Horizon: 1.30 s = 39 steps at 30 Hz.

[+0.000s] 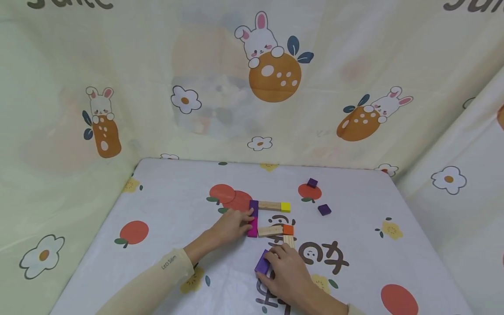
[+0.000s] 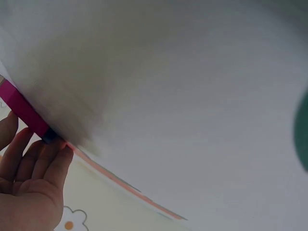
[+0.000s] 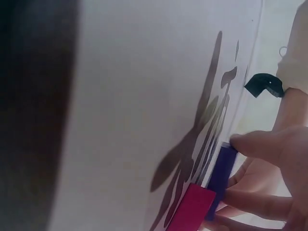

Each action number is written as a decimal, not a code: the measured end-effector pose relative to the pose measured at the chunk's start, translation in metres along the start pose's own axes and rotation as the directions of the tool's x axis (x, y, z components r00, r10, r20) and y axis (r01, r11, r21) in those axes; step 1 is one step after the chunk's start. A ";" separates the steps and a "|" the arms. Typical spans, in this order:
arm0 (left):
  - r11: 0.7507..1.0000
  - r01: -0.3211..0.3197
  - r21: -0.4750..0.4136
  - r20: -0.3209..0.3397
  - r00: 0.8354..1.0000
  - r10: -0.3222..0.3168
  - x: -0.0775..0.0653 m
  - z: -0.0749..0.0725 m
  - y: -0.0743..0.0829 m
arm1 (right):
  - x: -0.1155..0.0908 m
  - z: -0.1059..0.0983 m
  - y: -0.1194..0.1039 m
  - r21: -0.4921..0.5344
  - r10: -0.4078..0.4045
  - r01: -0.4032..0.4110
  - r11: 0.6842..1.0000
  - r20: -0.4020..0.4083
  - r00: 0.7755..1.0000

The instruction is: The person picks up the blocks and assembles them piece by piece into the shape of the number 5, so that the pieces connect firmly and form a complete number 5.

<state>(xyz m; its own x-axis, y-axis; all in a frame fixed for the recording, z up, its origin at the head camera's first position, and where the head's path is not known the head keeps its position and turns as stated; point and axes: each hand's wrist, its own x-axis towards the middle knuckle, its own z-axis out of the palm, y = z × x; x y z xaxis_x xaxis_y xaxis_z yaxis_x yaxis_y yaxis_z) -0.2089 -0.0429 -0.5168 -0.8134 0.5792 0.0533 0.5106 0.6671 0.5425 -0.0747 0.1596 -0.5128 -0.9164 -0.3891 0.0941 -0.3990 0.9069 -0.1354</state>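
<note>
My left hand (image 1: 230,225) rests its fingertips against the left side of a column made of a purple block (image 1: 253,205) and a magenta block (image 1: 252,232). In the left wrist view its fingers look mostly straight beside the magenta block (image 2: 24,109). Closer to me, my right hand (image 1: 289,273) pinches a long purple block (image 1: 261,264) by its ends, thumb at the near end. The right wrist view shows this purple block (image 3: 222,173) between thumb and fingers. Two plain wooden blocks (image 1: 269,205) run right from the column, ending at a yellow block (image 1: 285,207) and an orange block (image 1: 288,229).
Another wooden block (image 1: 289,240) extends from the orange one toward my right hand, which partly hides it. Two small dark purple blocks, one farther back (image 1: 312,183) and one nearer (image 1: 324,210), lie to the right on the printed tablecloth (image 1: 177,188). Patterned curtains surround the table.
</note>
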 end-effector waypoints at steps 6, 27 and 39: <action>1.000 0.009 -0.013 0.008 1.000 -0.009 0.000 -0.001 0.001 | 0.001 -0.001 0.000 -0.004 -0.005 0.006 1.000 0.086 0.996; 0.999 0.027 -0.042 0.032 0.999 -0.026 0.001 0.000 0.003 | 0.033 -0.027 0.100 0.227 -0.019 0.000 0.974 0.081 0.997; 1.000 0.014 -0.009 0.012 1.000 -0.013 0.002 0.000 -0.002 | 0.032 -0.017 0.104 0.124 -0.026 0.009 0.992 0.129 0.991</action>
<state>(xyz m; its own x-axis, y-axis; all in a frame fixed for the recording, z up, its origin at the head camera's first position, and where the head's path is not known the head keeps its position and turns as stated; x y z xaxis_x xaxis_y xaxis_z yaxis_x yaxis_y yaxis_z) -0.2113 -0.0427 -0.5180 -0.8169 0.5756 0.0362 0.4969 0.6706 0.5507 -0.1452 0.2447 -0.5070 -0.9024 -0.4298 -0.0305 -0.4086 0.8761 -0.2558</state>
